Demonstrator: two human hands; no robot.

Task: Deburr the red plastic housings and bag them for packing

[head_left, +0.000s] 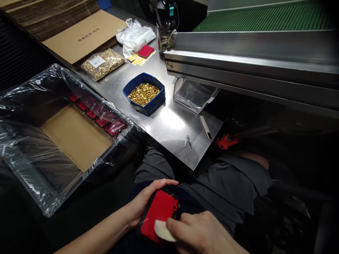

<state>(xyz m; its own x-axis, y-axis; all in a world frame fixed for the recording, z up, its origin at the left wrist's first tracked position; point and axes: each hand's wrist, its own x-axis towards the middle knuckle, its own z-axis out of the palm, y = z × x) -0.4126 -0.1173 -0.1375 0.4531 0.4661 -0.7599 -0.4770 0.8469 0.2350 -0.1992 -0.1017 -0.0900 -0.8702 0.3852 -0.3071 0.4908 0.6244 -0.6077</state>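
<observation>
A flat red piece with a black border (158, 211) rests over my lap, and small cut shapes stand out along its right edge. My left hand (141, 203) is wrapped around its left side, with the thumb stretched along the top. Between the fingers of my right hand (200, 229) is a cream-coloured, round-edged flat pad (162, 229), lying against the lower part of the red face. My right fingertips are partly hidden, and whether the pad presses or only touches I cannot tell.
A plastic-lined bin (79, 135) at left holds a row of red pieces (96, 118). On the metal table (169, 123) are a blue tray of gold bits (144, 93), a bagged batch (103, 63), a clear bin (194, 95) and a cutter (205, 127). A green conveyor (265, 21) overhangs the right.
</observation>
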